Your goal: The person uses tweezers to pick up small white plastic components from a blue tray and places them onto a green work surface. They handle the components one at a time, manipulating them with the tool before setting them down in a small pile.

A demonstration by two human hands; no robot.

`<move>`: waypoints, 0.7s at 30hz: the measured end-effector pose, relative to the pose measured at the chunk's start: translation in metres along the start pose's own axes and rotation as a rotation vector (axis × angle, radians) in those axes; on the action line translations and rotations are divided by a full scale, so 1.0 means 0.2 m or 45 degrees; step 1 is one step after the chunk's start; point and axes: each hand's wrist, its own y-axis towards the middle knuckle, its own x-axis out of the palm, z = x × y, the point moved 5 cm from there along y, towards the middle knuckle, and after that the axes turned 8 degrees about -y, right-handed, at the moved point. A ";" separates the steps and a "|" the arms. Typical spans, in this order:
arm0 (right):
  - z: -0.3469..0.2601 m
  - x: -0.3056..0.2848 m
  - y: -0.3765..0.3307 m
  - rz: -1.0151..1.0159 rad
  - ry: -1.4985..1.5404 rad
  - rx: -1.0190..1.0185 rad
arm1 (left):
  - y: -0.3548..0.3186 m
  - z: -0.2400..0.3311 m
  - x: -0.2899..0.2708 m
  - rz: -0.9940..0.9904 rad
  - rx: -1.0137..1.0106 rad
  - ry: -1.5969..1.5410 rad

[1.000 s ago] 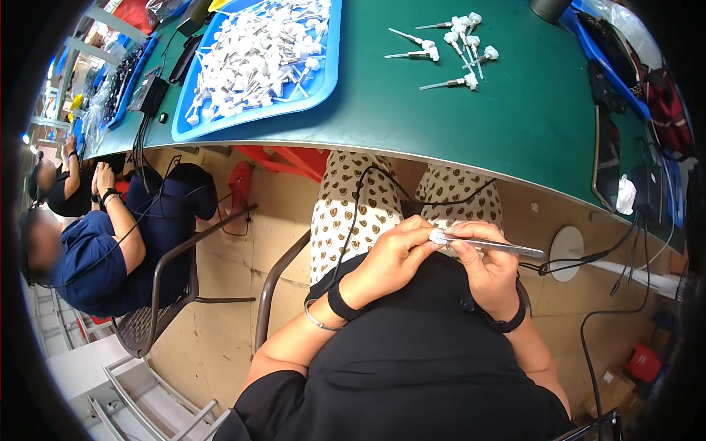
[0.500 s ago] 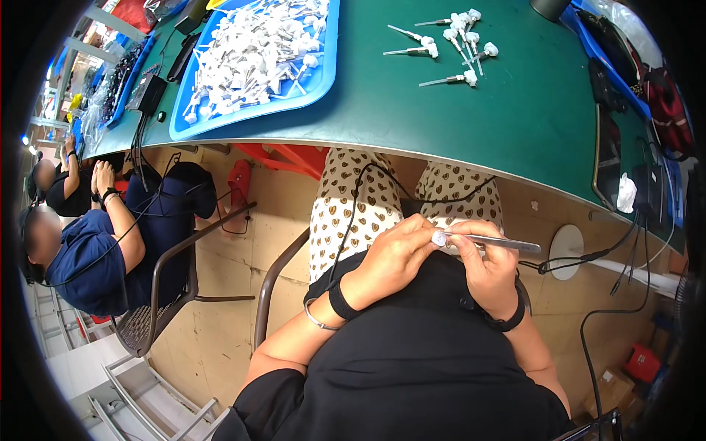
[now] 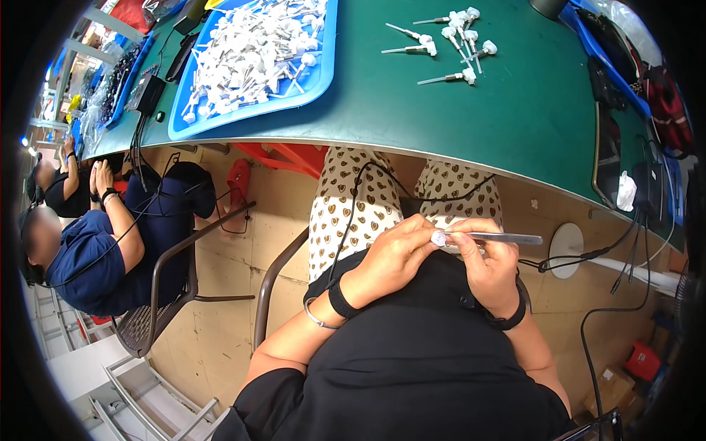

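Note:
Over my lap, my left hand (image 3: 402, 251) pinches a small round white piece (image 3: 439, 239), perhaps a pump head; most of it is hidden by the fingers. Against it, my right hand (image 3: 488, 266) is closed around metal tweezers (image 3: 515, 238), whose broad end points right. The tips of the tweezers are hidden at the white piece. On the table beyond, several white pump heads with thin tubes (image 3: 448, 78) lie loose. Many more pump heads (image 3: 254, 62) are heaped in a blue tray (image 3: 321, 88) at the left.
The green table (image 3: 382, 110) has its edge just past my knees. Black cables (image 3: 640, 242) hang at the right beside a dark flat device (image 3: 607, 154). A person in dark blue (image 3: 95, 257) sits at the left by a brown chair (image 3: 158, 294).
The tweezers have tilted slightly, their broad end a little higher. Both hands stay together at the white piece, almost unmoved.

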 end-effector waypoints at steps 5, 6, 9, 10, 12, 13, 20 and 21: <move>-0.01 0.00 0.01 -0.003 -0.023 -0.043 | 0.00 0.00 0.00 -0.009 -0.013 0.003; -0.01 0.00 0.01 -0.005 -0.025 -0.043 | 0.00 0.00 0.00 -0.009 -0.010 -0.003; -0.01 0.00 0.01 -0.005 -0.021 -0.041 | 0.00 0.00 0.00 -0.012 -0.006 -0.024; -0.01 0.00 0.00 -0.007 -0.027 -0.040 | 0.00 0.00 0.00 -0.016 -0.009 -0.035; -0.01 0.00 0.00 -0.011 -0.039 -0.038 | 0.00 -0.01 0.01 -0.021 -0.014 -0.048; -0.01 0.00 0.00 -0.011 -0.045 -0.034 | 0.00 -0.01 0.01 -0.022 -0.015 -0.051; -0.07 0.00 0.03 -0.089 -0.223 -0.194 | -0.01 -0.01 0.01 -0.049 0.026 0.004; -0.08 0.00 0.03 -0.114 -0.246 -0.232 | -0.01 -0.02 0.01 -0.057 0.038 -0.004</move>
